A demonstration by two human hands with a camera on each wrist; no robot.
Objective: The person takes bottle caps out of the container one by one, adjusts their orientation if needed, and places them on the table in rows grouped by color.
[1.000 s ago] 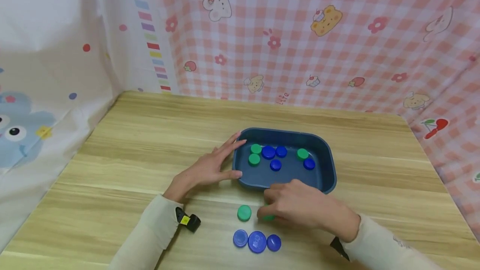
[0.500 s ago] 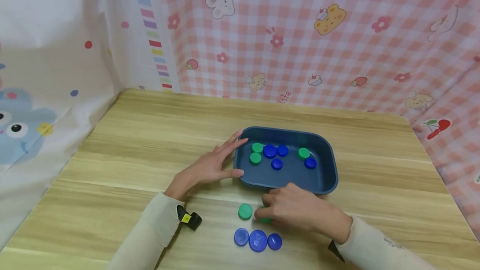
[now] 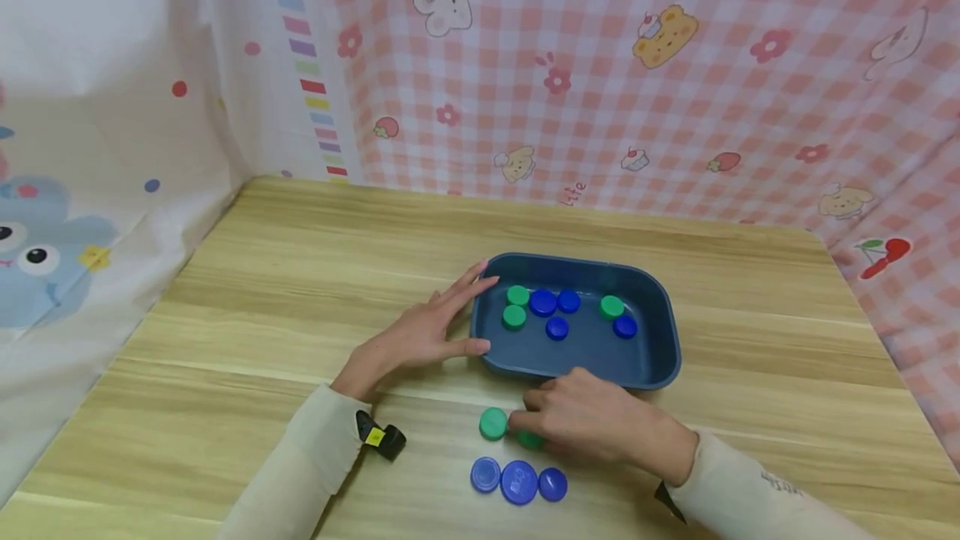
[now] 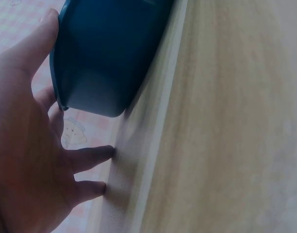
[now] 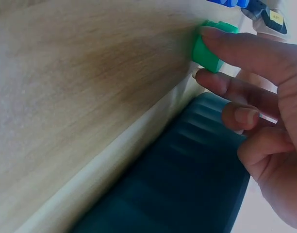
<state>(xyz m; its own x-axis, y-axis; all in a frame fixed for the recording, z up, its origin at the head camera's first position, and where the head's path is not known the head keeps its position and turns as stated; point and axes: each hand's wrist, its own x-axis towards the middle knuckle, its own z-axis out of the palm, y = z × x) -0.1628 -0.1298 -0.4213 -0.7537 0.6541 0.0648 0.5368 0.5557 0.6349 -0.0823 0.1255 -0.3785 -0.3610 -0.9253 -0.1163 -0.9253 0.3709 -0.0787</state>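
Note:
My right hand [image 3: 592, 419] pinches a green bottle cap [image 3: 530, 440] between thumb and index finger, low over the table in front of the dark blue tray [image 3: 600, 361]. The right wrist view shows the pinched cap [image 5: 206, 53] at the fingertips. Just left of it lies a second green cap [image 3: 493, 423]. Three blue caps [image 3: 519, 482] form a row closer to me. My left hand [image 3: 420, 332] spans the tray's left end, thumb and fingers fairly straight at the rim. In the left wrist view, two fingertips of the left hand [image 4: 37, 131] reach toward the tabletop.
Inside the tray lie three green caps [image 3: 513, 317] and several blue caps [image 3: 557, 328]. The wooden table [image 3: 315, 273] stretches out on both sides. A pink checked cloth [image 3: 562, 82] hangs behind it, and a white printed cloth [image 3: 112, 90] at the left.
My right hand has moved slightly left with the green cap, bringing it closer to the other green cap. My left hand stays at the tray. The head view has shifted slightly.

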